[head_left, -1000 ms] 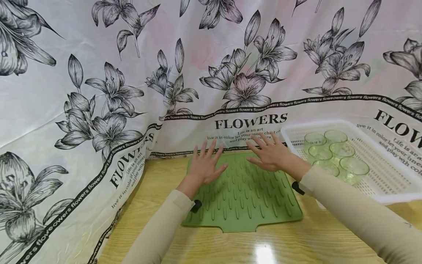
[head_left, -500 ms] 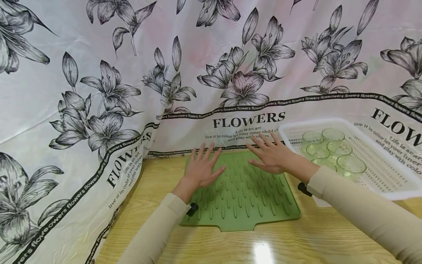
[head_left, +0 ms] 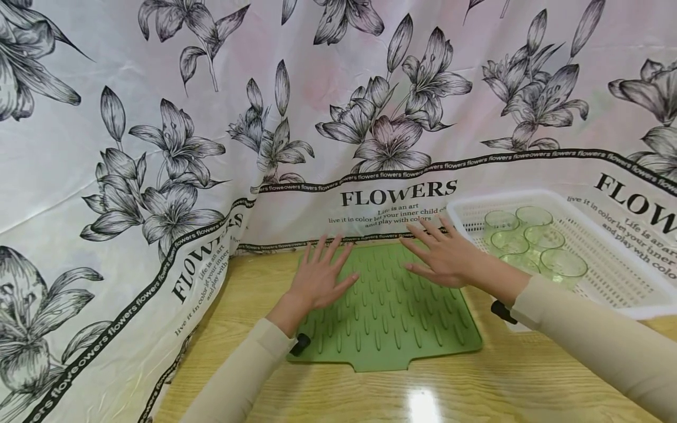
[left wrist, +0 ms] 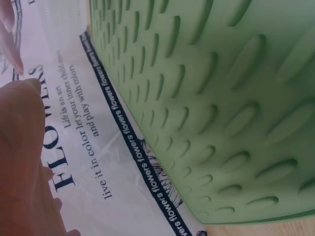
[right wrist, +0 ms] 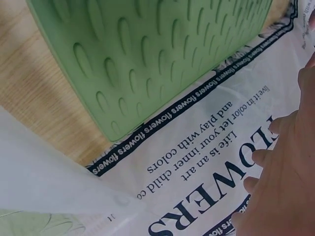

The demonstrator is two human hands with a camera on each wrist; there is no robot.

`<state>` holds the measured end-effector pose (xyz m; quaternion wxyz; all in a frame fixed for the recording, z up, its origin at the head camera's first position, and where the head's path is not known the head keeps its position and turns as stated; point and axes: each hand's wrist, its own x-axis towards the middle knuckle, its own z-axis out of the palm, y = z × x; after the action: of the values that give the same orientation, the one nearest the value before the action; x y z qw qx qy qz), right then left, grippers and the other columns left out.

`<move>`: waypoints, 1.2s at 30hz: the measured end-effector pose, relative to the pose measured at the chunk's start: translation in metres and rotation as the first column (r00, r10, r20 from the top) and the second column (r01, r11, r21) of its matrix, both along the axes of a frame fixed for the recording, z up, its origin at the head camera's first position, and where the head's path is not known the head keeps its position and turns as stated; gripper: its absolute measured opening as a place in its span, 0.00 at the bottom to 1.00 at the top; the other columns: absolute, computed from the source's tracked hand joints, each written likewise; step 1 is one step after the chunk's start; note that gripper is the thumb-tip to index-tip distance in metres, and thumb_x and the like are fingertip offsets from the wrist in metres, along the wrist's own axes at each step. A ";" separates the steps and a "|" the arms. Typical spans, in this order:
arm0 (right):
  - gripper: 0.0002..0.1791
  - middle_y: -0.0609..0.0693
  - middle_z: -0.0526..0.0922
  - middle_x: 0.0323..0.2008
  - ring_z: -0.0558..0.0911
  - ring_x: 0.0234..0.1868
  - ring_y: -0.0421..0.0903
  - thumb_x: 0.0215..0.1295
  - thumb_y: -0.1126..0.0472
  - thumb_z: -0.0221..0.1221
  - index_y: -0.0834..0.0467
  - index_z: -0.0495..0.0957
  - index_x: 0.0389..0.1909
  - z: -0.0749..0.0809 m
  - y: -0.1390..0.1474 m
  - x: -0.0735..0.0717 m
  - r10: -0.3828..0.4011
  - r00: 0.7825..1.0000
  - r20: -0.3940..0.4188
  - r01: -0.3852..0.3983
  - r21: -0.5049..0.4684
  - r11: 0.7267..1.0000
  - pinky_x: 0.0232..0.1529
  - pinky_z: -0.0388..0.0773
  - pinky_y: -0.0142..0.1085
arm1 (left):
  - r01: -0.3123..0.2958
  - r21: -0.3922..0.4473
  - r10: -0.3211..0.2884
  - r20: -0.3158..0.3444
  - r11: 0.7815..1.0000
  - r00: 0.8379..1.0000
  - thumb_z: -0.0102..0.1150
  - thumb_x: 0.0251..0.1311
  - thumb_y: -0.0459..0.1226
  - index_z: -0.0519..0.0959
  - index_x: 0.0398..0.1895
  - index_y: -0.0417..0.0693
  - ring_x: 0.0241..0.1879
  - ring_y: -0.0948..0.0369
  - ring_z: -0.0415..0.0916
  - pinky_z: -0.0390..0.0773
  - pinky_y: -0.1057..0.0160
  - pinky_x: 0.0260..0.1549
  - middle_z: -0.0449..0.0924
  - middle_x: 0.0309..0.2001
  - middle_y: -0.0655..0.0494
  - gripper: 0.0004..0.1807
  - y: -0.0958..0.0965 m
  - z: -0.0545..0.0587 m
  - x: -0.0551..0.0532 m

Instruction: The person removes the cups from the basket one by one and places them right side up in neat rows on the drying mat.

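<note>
A green mat with rows of raised oval ridges lies flat on the wooden table. Over its left part is my left hand, fingers spread and holding nothing. My right hand hovers by the mat's far right edge, its fingers likewise spread with nothing in them. In the left wrist view, part of the left hand shows apart from the mat. In the right wrist view, the right hand is in front of the printed cloth, clear of the mat.
To the right stands a white perforated plastic basket with several green-tinted clear glasses grouped at its left side. A white flower-printed cloth hangs behind and along the left of the wooden table.
Both hands drift slightly apart, the left one toward the left and the right one toward the right, fingers still spread. The view shifts a little; the mat and glasses stay in place.
</note>
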<state>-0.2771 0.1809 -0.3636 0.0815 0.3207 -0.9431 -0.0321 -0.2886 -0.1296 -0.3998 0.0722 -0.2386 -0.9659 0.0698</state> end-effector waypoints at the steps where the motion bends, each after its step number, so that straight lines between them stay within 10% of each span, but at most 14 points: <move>1: 0.37 0.63 0.54 0.79 0.49 0.79 0.67 0.80 0.38 0.45 0.55 0.60 0.79 -0.001 0.001 0.000 0.001 1.000 0.001 -0.001 -0.004 1.000 0.75 0.33 0.66 | 0.001 0.006 -0.001 0.003 1.000 1.000 0.27 0.75 0.68 0.39 0.85 0.65 0.82 0.47 0.31 0.36 0.40 0.76 0.32 0.84 0.56 0.41 -0.001 0.000 0.001; 36: 0.36 0.63 0.57 0.78 0.52 0.79 0.67 0.81 0.38 0.43 0.57 0.62 0.78 -0.016 0.041 0.030 -0.008 0.999 -0.040 0.004 -0.095 0.996 0.76 0.36 0.65 | 0.034 0.176 -0.037 0.011 0.984 0.999 0.38 0.75 0.65 0.51 0.84 0.59 0.81 0.42 0.37 0.44 0.37 0.75 0.40 0.84 0.51 0.41 -0.030 -0.020 0.035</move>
<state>-0.2468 0.2216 -0.3800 0.1157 0.3128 -0.9427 0.0057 -0.2539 -0.1592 -0.4194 0.0875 -0.2490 -0.9644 -0.0188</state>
